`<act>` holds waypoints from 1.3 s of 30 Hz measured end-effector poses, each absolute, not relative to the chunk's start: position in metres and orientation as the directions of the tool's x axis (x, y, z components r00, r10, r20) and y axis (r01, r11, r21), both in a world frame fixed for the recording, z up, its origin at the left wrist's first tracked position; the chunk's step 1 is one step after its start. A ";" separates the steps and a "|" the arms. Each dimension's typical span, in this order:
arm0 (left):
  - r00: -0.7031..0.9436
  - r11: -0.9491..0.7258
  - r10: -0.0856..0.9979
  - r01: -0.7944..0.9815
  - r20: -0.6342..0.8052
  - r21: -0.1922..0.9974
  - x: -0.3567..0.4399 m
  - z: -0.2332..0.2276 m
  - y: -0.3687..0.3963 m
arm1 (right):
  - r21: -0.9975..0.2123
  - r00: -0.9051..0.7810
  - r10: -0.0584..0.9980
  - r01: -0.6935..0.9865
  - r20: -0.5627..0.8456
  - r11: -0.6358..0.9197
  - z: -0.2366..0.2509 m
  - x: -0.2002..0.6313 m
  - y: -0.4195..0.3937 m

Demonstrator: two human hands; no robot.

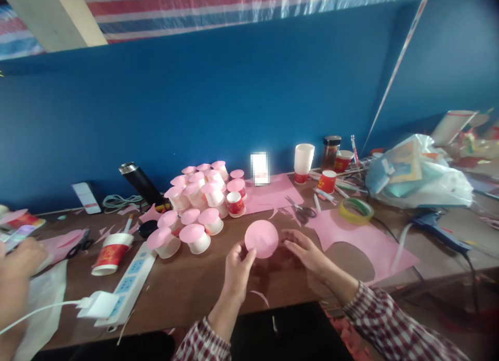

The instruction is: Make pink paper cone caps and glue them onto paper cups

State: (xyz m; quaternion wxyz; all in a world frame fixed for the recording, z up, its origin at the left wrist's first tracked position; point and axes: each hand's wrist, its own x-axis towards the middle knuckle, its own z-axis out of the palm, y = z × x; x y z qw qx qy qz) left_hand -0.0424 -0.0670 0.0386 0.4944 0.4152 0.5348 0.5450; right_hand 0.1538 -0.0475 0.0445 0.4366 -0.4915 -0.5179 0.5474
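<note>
My left hand (238,270) pinches the lower left edge of a round pink paper disc (262,236) between thumb and fingers, above the brown table. Just right of the disc is my right hand (306,250), its fingers partly stretched and apart with nothing visible in them. Beyond my left hand stands a group of paper cups (200,244), several topped with pink discs (192,233). One small red cup (236,203) at the group's right edge has an uncovered top. Scissors (303,211) lie behind my right hand, near a pink sheet (384,239) with a round cut-out.
A power strip (130,285) with a white charger (99,304) lies at left, near a red cup (112,254). Another person's hand (19,267) is at far left. Yellow tape (356,211), a glue gun (440,230), stacked cups (303,163) and a plastic bag (421,173) occupy the right.
</note>
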 end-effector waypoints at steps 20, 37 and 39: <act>0.059 -0.495 0.756 0.704 0.652 0.510 -0.029 0.034 -0.081 | -0.994 -0.150 0.987 -0.099 0.056 0.041 0.051 0.105 -0.074; 0.178 -0.552 0.760 0.684 0.625 0.476 -0.034 0.039 -0.081 | -0.925 -0.159 0.981 0.342 0.114 0.163 0.057 0.132 -0.067; 0.124 -0.529 0.774 0.666 0.621 0.526 -0.038 0.040 -0.078 | -0.894 -0.195 0.975 0.408 0.111 0.183 0.060 0.138 -0.066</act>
